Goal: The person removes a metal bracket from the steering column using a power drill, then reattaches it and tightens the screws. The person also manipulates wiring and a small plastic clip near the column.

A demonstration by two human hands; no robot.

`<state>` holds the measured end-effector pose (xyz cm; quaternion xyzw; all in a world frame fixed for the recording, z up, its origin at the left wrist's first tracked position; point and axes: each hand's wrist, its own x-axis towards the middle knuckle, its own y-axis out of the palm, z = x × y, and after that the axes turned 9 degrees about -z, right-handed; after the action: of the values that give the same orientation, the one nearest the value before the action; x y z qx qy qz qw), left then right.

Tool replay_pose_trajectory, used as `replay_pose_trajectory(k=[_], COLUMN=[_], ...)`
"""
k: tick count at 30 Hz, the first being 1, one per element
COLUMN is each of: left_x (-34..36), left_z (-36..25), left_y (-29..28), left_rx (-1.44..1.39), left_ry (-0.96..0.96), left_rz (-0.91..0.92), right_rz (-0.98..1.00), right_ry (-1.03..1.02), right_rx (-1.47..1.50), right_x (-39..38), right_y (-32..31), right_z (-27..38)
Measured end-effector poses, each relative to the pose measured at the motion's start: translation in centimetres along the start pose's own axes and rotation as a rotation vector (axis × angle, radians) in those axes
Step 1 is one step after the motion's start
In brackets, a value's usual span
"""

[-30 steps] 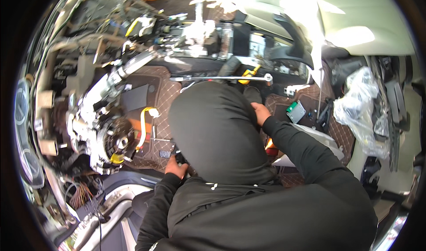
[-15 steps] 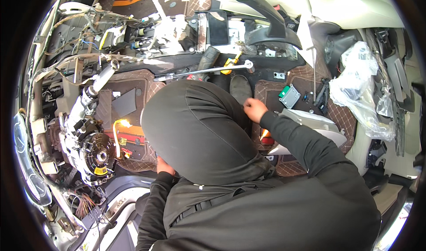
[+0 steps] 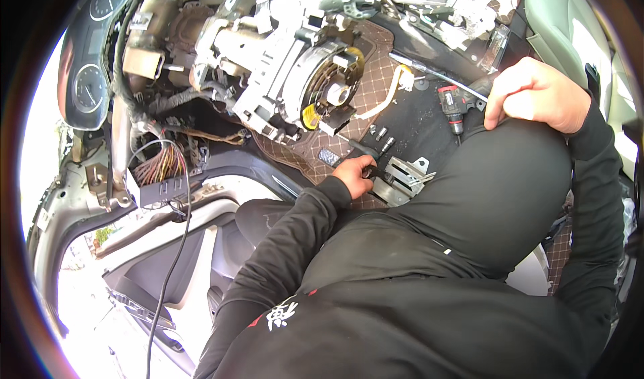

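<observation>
My left hand (image 3: 354,176) reaches down to the floor, its fingers closed round a small black part (image 3: 380,174) whose kind I cannot make out. It lies against a slotted metal bracket (image 3: 406,179). Just beyond are a dark-handled tool (image 3: 362,147) and small metal sockets (image 3: 382,135). My right hand (image 3: 542,98) is curled on top of my bent knee (image 3: 516,171); its palm is hidden, so anything inside does not show. Close to those fingers runs a long metal bar (image 3: 439,76), with a red and black power drill (image 3: 456,105) below it.
A bare steering column (image 3: 315,84) stands ahead of my left hand. A bundle of cut-looking wires (image 3: 161,164) hangs at the left, by the open door (image 3: 168,272). A lit yellowish strip (image 3: 386,97) lies on the brown quilted mat (image 3: 376,50). An instrument cluster (image 3: 94,57) is far left.
The view has swung toward the left and lower, so my left hand, mostly hidden before, now shows at the bracket. My right hand is still by my knee.
</observation>
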<state>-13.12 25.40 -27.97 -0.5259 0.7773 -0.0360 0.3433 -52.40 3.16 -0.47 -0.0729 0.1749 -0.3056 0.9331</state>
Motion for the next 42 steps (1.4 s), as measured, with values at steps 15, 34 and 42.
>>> replay_pose_trajectory(k=[15, 34, 42], left_x=[1.8, -1.4, -9.8], left_z=[0.6, 1.8, -7.3], left_y=[1.5, 0.7, -9.9], left_rx=[0.646, -0.594, -0.563], left_ry=[0.115, -0.156, 0.058], left_rz=[-0.424, -0.100, -0.301], right_rz=[0.011, -0.173, -0.311], right_ry=[0.169, 0.095, -0.549], right_rx=[-0.237, -0.253, -0.675], right_x=[0.9, 1.8, 0.7], right_y=[3.4, 4.3, 9.1], right_z=[3.4, 1.8, 5.7])
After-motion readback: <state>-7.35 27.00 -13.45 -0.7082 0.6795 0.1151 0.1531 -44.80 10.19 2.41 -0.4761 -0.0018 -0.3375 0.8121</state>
